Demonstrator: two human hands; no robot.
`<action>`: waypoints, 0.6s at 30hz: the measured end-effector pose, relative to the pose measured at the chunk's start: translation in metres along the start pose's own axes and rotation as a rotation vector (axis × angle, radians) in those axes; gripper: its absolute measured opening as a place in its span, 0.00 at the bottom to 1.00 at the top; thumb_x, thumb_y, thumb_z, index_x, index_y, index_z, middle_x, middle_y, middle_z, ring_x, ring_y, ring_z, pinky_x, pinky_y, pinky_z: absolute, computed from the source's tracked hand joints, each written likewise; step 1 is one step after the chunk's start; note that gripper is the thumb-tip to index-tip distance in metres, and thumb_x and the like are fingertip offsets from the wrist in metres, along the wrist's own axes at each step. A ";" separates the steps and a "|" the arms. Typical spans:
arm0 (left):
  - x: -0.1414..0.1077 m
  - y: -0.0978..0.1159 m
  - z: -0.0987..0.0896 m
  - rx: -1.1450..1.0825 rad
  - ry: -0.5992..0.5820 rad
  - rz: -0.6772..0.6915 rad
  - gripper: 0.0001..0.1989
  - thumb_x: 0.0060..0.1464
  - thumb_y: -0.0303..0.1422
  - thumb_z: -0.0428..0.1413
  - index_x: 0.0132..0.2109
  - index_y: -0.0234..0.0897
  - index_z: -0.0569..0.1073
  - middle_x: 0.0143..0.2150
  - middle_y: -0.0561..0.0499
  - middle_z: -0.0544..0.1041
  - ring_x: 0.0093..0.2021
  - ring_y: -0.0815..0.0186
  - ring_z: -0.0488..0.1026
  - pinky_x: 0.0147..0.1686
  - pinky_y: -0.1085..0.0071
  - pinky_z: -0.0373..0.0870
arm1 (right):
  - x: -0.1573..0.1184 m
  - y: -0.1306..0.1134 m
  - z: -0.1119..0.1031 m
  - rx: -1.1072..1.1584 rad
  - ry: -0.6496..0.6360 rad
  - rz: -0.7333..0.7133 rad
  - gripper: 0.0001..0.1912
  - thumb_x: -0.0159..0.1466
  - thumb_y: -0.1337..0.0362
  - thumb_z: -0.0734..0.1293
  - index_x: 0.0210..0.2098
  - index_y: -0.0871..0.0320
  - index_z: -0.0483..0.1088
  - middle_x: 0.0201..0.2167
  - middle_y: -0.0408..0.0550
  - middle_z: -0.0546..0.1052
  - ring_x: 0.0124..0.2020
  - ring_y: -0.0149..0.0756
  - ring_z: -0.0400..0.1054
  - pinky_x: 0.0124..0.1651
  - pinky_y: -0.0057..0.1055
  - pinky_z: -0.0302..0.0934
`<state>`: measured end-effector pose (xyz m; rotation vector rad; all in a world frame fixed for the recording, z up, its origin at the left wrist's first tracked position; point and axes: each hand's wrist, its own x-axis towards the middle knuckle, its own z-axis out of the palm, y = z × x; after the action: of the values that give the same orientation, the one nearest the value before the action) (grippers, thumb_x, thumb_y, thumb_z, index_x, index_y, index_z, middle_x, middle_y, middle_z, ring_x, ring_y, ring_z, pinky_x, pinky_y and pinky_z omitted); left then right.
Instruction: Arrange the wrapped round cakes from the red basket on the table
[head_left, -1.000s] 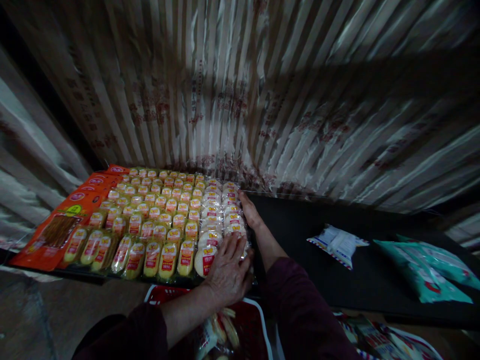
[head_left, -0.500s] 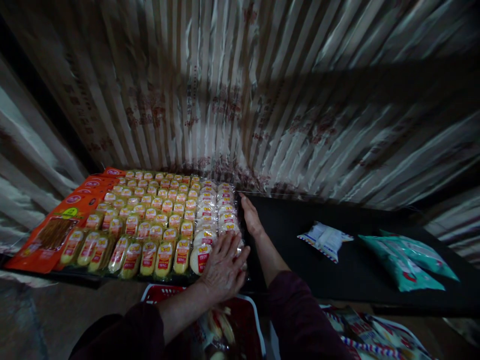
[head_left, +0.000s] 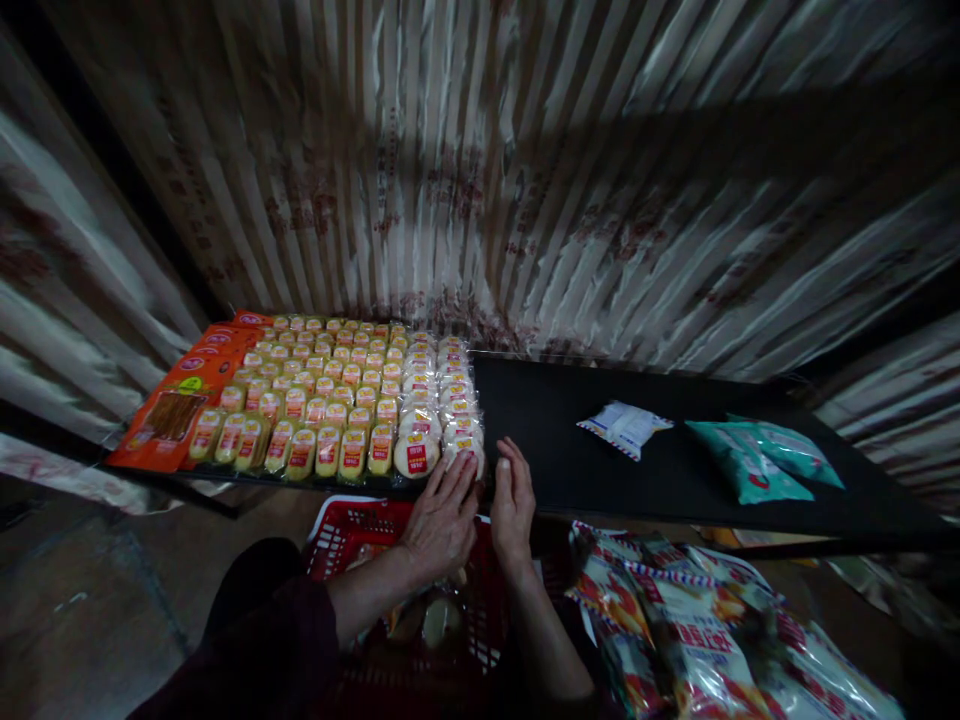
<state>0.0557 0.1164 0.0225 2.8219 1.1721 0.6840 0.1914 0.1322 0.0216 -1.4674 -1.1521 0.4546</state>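
We see the white round pkgs in two rows directly beyond our L hand, long axis running fwd from its fingers; L is nearer. L fingers lie straight, unclenched, on the right row's near end. R hand: fingers straight, nothing visible in grasp, just right of that end, apart. Yellow pkgs sit left of L fingers.

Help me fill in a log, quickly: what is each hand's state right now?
Left hand: open, fingers extended over the near end of the white packs.
Right hand: open, beside those packs, nothing visible in its grip.
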 end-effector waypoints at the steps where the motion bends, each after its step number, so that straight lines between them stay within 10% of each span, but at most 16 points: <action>1: -0.007 0.003 0.000 -0.002 -0.010 -0.009 0.28 0.56 0.35 0.50 0.61 0.27 0.62 0.69 0.36 0.48 0.70 0.51 0.37 0.67 0.51 0.36 | -0.017 -0.004 -0.001 -0.016 0.002 0.003 0.23 0.66 0.52 0.55 0.50 0.59 0.69 0.57 0.58 0.67 0.59 0.41 0.60 0.62 0.45 0.52; 7: -0.059 0.021 0.008 -0.003 -0.029 -0.077 0.22 0.60 0.32 0.46 0.60 0.31 0.64 0.68 0.42 0.56 0.70 0.58 0.44 0.66 0.58 0.46 | -0.115 -0.009 0.006 -0.003 -0.075 0.049 0.22 0.66 0.54 0.55 0.51 0.59 0.68 0.55 0.57 0.69 0.58 0.42 0.61 0.60 0.45 0.54; 12: -0.120 0.035 0.023 -0.088 -0.287 -0.237 0.23 0.60 0.29 0.44 0.62 0.33 0.63 0.67 0.43 0.58 0.68 0.60 0.49 0.63 0.60 0.55 | -0.181 0.018 0.016 -0.027 -0.139 0.324 0.24 0.63 0.52 0.54 0.49 0.59 0.69 0.52 0.57 0.73 0.53 0.42 0.66 0.57 0.41 0.57; 16: -0.165 0.036 0.021 -0.401 -0.538 -0.511 0.22 0.50 0.27 0.55 0.54 0.33 0.71 0.61 0.38 0.67 0.63 0.51 0.61 0.61 0.56 0.57 | -0.210 0.039 0.017 -0.191 -0.443 0.585 0.17 0.59 0.55 0.58 0.37 0.57 0.74 0.39 0.55 0.78 0.42 0.44 0.72 0.49 0.39 0.62; 18: -0.181 0.033 0.020 -0.693 -0.560 -0.859 0.12 0.45 0.24 0.59 0.40 0.35 0.78 0.47 0.40 0.77 0.53 0.50 0.71 0.57 0.55 0.62 | -0.218 0.048 0.016 -0.238 -0.591 0.640 0.11 0.56 0.59 0.62 0.29 0.56 0.73 0.33 0.52 0.79 0.40 0.46 0.72 0.46 0.40 0.62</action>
<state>-0.0278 -0.0267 -0.0607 1.5569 1.4506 0.1484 0.1009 -0.0355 -0.0961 -1.9828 -1.1879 1.2948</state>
